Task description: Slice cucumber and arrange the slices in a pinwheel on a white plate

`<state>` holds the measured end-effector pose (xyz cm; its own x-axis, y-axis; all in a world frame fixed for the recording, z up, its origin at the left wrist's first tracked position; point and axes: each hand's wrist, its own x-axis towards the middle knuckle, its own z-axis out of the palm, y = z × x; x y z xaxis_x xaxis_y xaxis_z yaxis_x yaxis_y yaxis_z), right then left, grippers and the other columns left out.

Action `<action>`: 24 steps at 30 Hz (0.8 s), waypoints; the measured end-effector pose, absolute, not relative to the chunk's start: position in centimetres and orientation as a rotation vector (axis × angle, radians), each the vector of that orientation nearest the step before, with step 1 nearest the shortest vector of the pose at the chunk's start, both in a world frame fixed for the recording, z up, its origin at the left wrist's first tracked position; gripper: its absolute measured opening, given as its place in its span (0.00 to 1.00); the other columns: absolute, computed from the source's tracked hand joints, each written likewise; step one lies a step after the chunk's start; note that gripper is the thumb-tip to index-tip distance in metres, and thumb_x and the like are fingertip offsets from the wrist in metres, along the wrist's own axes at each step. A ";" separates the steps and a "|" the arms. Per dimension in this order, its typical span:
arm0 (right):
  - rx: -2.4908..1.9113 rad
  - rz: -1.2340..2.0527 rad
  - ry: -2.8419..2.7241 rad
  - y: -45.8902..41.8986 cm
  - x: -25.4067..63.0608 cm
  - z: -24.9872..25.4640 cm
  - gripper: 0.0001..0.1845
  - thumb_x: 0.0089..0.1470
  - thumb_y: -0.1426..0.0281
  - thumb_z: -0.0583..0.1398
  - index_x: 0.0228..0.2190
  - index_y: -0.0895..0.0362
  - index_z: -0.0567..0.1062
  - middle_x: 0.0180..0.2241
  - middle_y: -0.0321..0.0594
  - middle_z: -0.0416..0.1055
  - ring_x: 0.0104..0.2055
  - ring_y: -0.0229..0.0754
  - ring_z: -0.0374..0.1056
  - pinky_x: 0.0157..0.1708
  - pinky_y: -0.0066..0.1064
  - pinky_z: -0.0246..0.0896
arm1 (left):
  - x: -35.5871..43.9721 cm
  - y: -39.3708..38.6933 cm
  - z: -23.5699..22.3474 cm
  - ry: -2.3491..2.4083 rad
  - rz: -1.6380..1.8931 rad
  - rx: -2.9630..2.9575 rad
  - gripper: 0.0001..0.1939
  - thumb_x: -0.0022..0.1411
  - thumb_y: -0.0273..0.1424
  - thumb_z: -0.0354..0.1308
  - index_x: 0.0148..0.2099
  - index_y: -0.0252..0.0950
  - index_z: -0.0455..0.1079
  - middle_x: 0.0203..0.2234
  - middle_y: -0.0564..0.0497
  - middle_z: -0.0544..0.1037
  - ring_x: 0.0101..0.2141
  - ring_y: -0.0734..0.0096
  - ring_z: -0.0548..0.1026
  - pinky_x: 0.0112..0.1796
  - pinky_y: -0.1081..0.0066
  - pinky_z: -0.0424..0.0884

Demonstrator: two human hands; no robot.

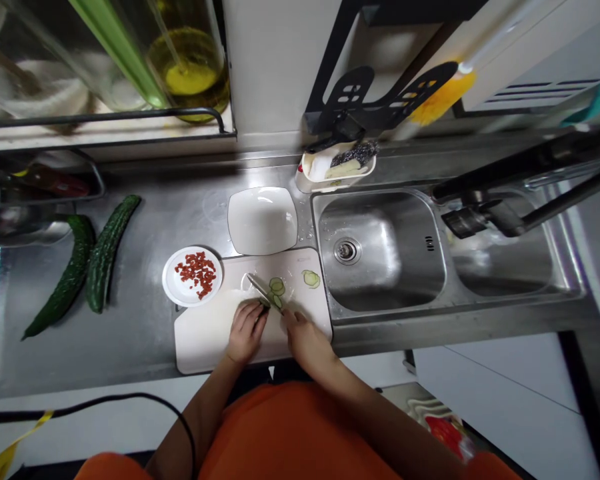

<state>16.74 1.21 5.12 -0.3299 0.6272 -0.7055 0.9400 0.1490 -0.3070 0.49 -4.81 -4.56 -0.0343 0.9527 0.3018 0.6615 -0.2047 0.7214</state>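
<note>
Steel counter: runs beneath the whole scene [145, 227], to both sides of the hands.
Sink basin: stands off to the right of the knife grip [380, 260], its drain in view.
Cutting board: white [205, 340], directly under both hands.
Whole cucumbers: two, dark green and ridged, one curved [70, 283], one straighter [107, 257], well to the left of the grip and uncut.
Square dish: white [263, 223], beyond the hands, just beside the board's far edge.
Round plate: white [180, 290], left of and beyond the left hand, holding small reddish-brown pieces [197, 272].
Right hand: closed around the handle of a knife [261, 288], the hand [305, 340] at the board's near side, the blade angled away to the left.
Left hand: fingers bent [247, 330], apparently pinning a dark green cucumber piece [265, 303] beside the blade; its full size is hidden.
Slices: thin, pale green with darker rims, a few overlapping just beyond the blade [277, 287], others farther right [311, 279].
Progress: slicing appears early, with only a small number cut; the pinned piece seemingly remains to be sliced.
</note>
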 end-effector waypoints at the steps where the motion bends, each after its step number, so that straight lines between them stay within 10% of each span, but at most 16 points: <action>1: 1.481 -1.016 2.010 1.1 16.8 5.4 0.24 0.55 0.82 0.45 0.50 0.57 0.66 0.41 0.44 0.71 0.37 0.42 0.71 0.31 0.28 0.60 | 0.4 -4.8 -4.5 1.699 1.102 1.878 0.16 0.59 0.24 0.57 0.50 0.35 0.68 0.42 0.43 0.76 0.46 0.63 0.73 0.48 0.55 0.71; 24: 1.376 -0.982 1.989 -1.0 17.5 8.0 0.22 0.55 0.82 0.44 0.46 0.55 0.66 0.41 0.45 0.70 0.35 0.44 0.72 0.29 0.29 0.61 | -0.3 -5.5 -4.0 1.800 1.166 1.812 0.11 0.60 0.24 0.56 0.46 0.35 0.70 0.39 0.45 0.75 0.44 0.64 0.72 0.47 0.58 0.70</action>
